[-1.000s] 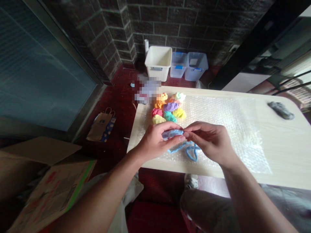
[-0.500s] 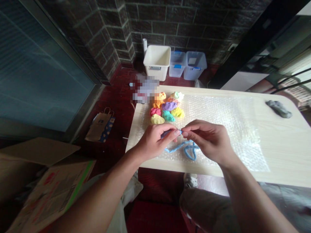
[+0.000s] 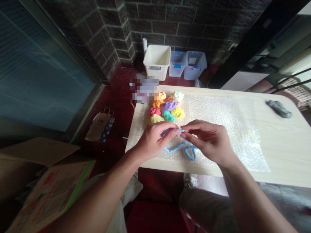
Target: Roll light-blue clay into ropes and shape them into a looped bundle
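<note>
My left hand (image 3: 153, 140) and my right hand (image 3: 209, 139) meet over a sheet of bubble wrap (image 3: 218, 116) on a pale wooden table (image 3: 286, 145). Both pinch a small piece of blue clay (image 3: 181, 130) between thumb and fingertips. Just below the hands a thin blue clay rope (image 3: 181, 149) lies in loops on the wrap. Behind the hands sits a cluster of several coloured clay lumps (image 3: 167, 108): pink, yellow, teal, purple, orange and pale green.
A dark grey clay lump (image 3: 278, 108) lies at the table's far right. On the red floor stand a white bin (image 3: 157, 61) and two clear boxes (image 3: 188, 64) by the brick wall, a paper bag (image 3: 100, 124), and cardboard (image 3: 48, 181) at the left.
The blue clay between my fingers has shrunk from a wide lump in my left hand to a small pinched tip. The hands stay together in the same spot.
</note>
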`<action>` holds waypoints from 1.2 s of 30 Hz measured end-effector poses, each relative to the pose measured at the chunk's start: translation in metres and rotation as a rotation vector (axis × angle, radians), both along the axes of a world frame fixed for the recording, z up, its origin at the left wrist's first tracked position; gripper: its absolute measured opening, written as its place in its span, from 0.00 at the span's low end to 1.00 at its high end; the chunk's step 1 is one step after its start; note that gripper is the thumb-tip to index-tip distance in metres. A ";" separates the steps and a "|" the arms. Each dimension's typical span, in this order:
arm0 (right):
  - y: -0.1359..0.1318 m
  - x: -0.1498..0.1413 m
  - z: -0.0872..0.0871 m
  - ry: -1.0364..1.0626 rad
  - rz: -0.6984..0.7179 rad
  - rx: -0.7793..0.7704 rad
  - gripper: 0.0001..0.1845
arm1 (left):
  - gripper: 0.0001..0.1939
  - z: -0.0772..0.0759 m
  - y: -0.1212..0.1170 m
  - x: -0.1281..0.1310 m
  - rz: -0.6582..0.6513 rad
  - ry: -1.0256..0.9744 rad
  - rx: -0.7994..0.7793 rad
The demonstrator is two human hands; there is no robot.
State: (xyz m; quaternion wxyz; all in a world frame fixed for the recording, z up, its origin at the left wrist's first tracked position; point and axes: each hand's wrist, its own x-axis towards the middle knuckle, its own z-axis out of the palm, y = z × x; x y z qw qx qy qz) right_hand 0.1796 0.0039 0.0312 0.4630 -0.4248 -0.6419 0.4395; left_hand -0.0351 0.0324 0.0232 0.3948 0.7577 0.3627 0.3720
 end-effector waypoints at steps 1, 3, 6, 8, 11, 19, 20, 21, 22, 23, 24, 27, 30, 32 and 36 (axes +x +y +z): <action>0.000 0.000 0.000 -0.027 -0.002 0.022 0.08 | 0.11 0.001 0.000 0.000 -0.016 0.010 -0.005; 0.001 0.000 0.000 -0.080 -0.015 0.051 0.06 | 0.14 0.001 0.000 0.000 -0.043 0.023 -0.015; 0.001 0.002 0.000 -0.123 -0.039 0.057 0.04 | 0.11 0.000 -0.001 -0.001 -0.040 0.011 -0.033; 0.001 0.002 -0.001 -0.119 -0.048 0.044 0.03 | 0.08 0.000 -0.001 -0.001 -0.030 -0.004 -0.048; 0.000 0.001 -0.001 -0.063 -0.042 -0.014 0.06 | 0.06 -0.001 -0.001 -0.001 -0.016 -0.019 -0.044; -0.002 -0.002 0.000 -0.056 -0.048 -0.043 0.06 | 0.06 -0.001 -0.003 -0.001 0.036 0.032 -0.006; -0.002 -0.002 0.000 -0.062 -0.044 -0.041 0.06 | 0.06 0.000 -0.003 -0.001 0.030 0.025 -0.025; -0.002 -0.002 0.000 -0.062 -0.040 -0.038 0.05 | 0.07 0.000 -0.002 -0.001 0.022 0.010 -0.051; -0.002 -0.002 0.000 -0.054 -0.036 -0.037 0.05 | 0.08 0.000 -0.002 0.000 0.015 -0.013 -0.079; -0.002 -0.002 -0.001 -0.043 -0.033 -0.038 0.05 | 0.10 0.000 -0.002 0.000 0.009 -0.039 -0.105; -0.002 -0.002 -0.001 -0.030 -0.031 -0.042 0.05 | 0.11 -0.001 -0.001 0.000 0.004 -0.062 -0.125; -0.001 -0.003 -0.003 0.019 -0.032 -0.077 0.07 | 0.09 -0.002 0.000 0.001 0.017 -0.090 -0.135; -0.001 -0.004 -0.003 0.062 -0.045 -0.112 0.07 | 0.06 -0.003 0.000 0.001 0.036 -0.098 -0.111; -0.001 -0.004 -0.004 0.070 -0.054 -0.122 0.07 | 0.06 -0.003 -0.001 0.000 0.047 -0.101 -0.098; -0.001 -0.004 -0.005 0.050 -0.053 -0.157 0.08 | 0.05 -0.003 -0.002 0.000 0.064 -0.107 -0.090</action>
